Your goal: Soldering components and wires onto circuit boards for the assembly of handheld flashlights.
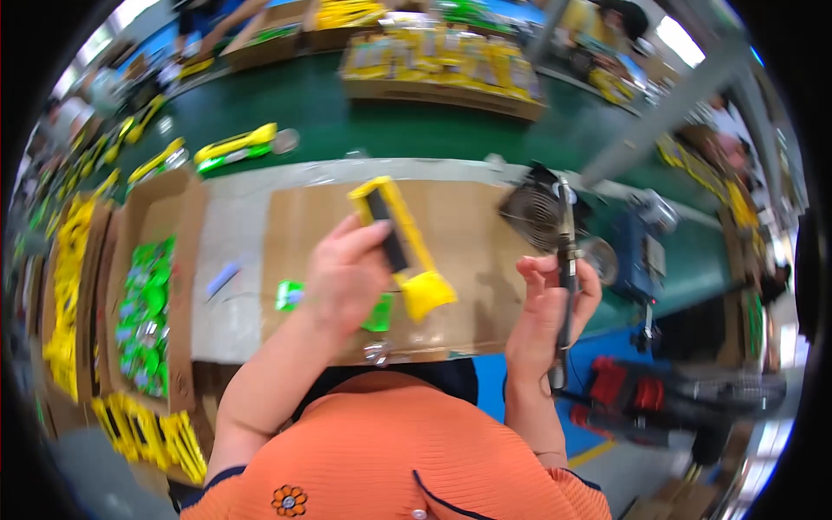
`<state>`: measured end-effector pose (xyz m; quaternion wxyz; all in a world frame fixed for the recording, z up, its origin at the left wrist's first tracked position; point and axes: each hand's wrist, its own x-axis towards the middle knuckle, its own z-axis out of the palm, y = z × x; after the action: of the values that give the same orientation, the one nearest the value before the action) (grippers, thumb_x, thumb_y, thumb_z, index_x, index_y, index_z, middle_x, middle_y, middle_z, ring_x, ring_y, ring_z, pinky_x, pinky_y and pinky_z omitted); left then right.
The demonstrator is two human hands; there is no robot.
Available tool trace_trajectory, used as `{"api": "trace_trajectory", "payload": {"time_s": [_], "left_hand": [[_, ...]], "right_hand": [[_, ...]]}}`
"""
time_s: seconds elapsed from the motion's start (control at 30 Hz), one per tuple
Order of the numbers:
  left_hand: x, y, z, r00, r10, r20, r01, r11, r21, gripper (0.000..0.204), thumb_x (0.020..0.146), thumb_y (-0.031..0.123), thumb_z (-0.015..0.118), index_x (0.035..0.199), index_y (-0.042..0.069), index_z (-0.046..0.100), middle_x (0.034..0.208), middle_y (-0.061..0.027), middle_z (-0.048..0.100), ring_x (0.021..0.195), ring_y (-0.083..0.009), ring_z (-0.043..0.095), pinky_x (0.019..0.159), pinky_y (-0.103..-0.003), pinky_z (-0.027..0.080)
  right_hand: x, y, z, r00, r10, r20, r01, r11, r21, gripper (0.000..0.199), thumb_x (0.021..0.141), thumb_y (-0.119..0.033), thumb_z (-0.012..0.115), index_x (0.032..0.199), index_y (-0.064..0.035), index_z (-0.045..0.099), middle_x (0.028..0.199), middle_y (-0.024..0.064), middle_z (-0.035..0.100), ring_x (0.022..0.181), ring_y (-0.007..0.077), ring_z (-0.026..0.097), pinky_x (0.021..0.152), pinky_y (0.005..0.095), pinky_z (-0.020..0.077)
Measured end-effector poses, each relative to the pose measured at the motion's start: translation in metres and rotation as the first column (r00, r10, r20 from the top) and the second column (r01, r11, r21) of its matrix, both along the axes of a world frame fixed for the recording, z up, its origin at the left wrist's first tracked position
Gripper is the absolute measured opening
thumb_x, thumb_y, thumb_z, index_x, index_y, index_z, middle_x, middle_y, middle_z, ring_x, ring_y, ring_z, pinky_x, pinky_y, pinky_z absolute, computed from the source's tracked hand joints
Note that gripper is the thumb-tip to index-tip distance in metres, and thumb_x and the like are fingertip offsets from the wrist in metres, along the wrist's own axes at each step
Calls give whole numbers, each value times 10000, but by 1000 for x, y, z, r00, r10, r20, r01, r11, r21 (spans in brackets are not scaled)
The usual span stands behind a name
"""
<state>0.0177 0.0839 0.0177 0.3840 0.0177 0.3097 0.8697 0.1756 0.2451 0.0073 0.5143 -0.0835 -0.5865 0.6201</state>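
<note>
Boxes everywhere here. Going by clock positions around the view, at 9 there's an open cardboard box (187, 251) part-filled with bright green pieces (143, 290), some clear-looking bits mixed in, and just beyond it a narrower box (92, 321) heaped with yellow parts (68, 295). More yellow frames (147, 433) at 8, can't tell what they're sitting in. At 12, a wide shallow carton (442, 94) is packed with rows of yellow pieces, and at 11 a smaller box (264, 56) has some green in it. Left hand (347, 273), near the middle, is pinching a yellow part (411, 230) with a dark strip, held over the cardboard sheet (485, 225). Right hand (536, 325), about 4, has its fingers round a dark pen-shaped tool (568, 277), tip toward 1.
</note>
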Motion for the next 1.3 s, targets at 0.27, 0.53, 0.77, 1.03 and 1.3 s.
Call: {"api": "trace_trajectory", "payload": {"time_s": [0.27, 0.53, 0.77, 1.03, 1.3], "left_hand": [[8, -8, 0, 977, -200, 77, 192, 976, 98, 259, 992, 90, 498, 1246, 67, 547, 1074, -90, 637, 1063, -237, 609, 940, -491, 495], [19, -1, 3, 961, -205, 186, 183, 975, 130, 282, 1032, 151, 468, 1309, 118, 508, 1199, -148, 599, 1277, -353, 521, 1060, -564, 446], [31, 2, 12, 970, -242, 21, 243, 969, -44, 487, 925, -3, 586, 1375, 103, 431, 1272, -163, 549, 1202, -290, 576, 1002, -471, 511], [37, 5, 19, 946, -306, -104, 291, 947, -132, 412, 907, 6, 611, 1281, 10, 438, 1213, -205, 610, 1068, -259, 654, 881, -375, 566], [37, 11, 4, 937, -347, -41, 341, 934, -109, 322, 912, 39, 621, 1211, 22, 503, 1139, -111, 624, 941, -141, 627, 714, -241, 512]], "right_hand": [[67, 104, 2, 805, -586, 97, 584, 752, -305, 232, 964, -217, 667, 1069, -88, 505, 919, 56, 618, 693, 170, 669, 646, 270, 537], [64, 147, -20, 948, -100, -302, -182, 607, -774, 536, 1029, -395, 494, 1232, 101, 519, 1304, 206, 582, 1256, 335, 554, 1018, 455, 514], [71, 161, -53, 979, -138, -150, -45, 569, -821, 368, 1002, -376, 550, 877, -38, 623, 860, 110, 692, 794, 223, 659, 725, 349, 554], [66, 156, -52, 946, -170, -277, -161, 497, -853, 229, 997, -227, 564, 945, -5, 582, 844, 78, 651, 812, 186, 633, 709, 315, 533], [69, 146, -46, 834, -123, -539, -475, 339, -812, 253, 941, -118, 628, 1097, 24, 488, 834, 49, 560, 790, 169, 609, 715, 305, 526]]}}
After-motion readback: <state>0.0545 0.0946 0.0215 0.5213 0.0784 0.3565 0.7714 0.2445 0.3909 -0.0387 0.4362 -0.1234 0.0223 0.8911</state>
